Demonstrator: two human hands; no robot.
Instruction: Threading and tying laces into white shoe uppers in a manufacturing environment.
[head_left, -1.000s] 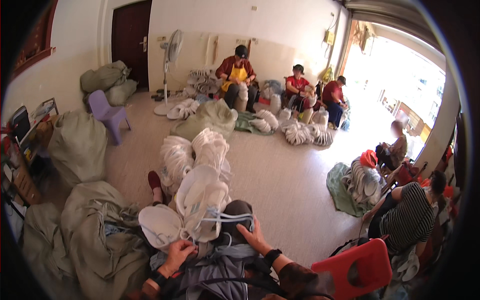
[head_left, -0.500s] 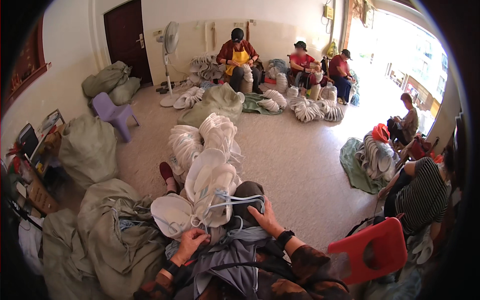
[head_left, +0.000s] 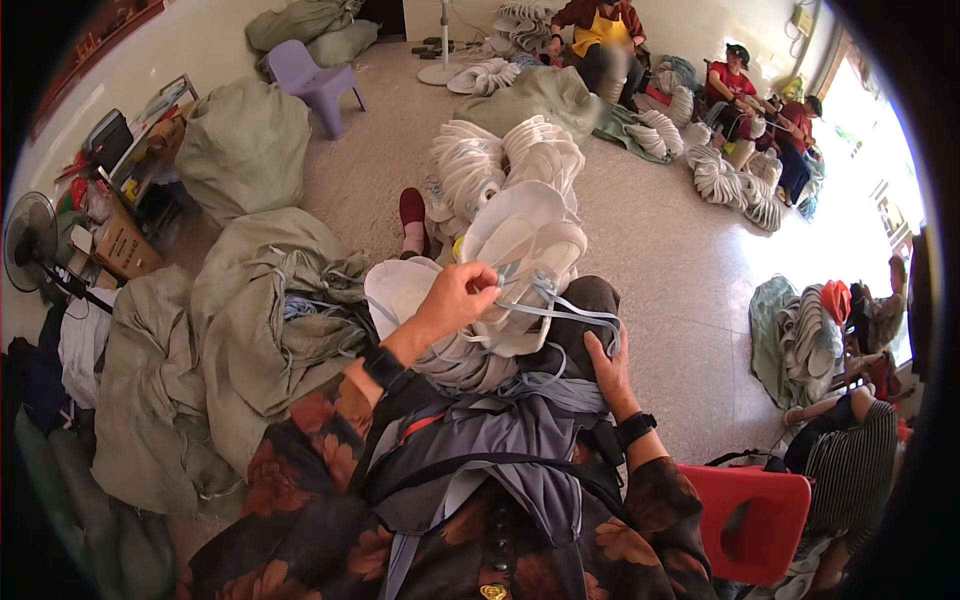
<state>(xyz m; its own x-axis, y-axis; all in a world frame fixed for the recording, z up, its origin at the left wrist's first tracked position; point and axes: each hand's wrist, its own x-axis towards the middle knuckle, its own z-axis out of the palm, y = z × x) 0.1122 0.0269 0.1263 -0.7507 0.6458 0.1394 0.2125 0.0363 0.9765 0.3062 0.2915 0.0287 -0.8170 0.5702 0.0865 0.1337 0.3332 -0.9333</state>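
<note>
White shoe uppers [head_left: 530,235] are stacked on my lap and lean away from me, the nearest with pale blue shoelaces [head_left: 575,313] strung across its opening. My left hand [head_left: 455,300] is over the nearest upper, thumb and fingers pinched at a lace beside its edge; the fingertips partly hide the lace. Against my right knee, my right hand [head_left: 608,368] is closed where the far loop of the lace reaches its fingers. Another white upper [head_left: 395,290] lies to the left, partly behind my left wrist. More loose blue laces [head_left: 565,390] lie across my lap.
Large grey-green sacks [head_left: 270,330] crowd my left, with a purple chair [head_left: 315,85] beyond. Bundled uppers [head_left: 468,165] stand ahead on the floor. A red chair [head_left: 750,515] is close on my right. Several people sit working along the far wall and right side.
My left hand has risen from the low left side of the uppers to the nearest one's opening. My right hand stays by the knee. The view has tilted down and swung right-to-left items rightward.
</note>
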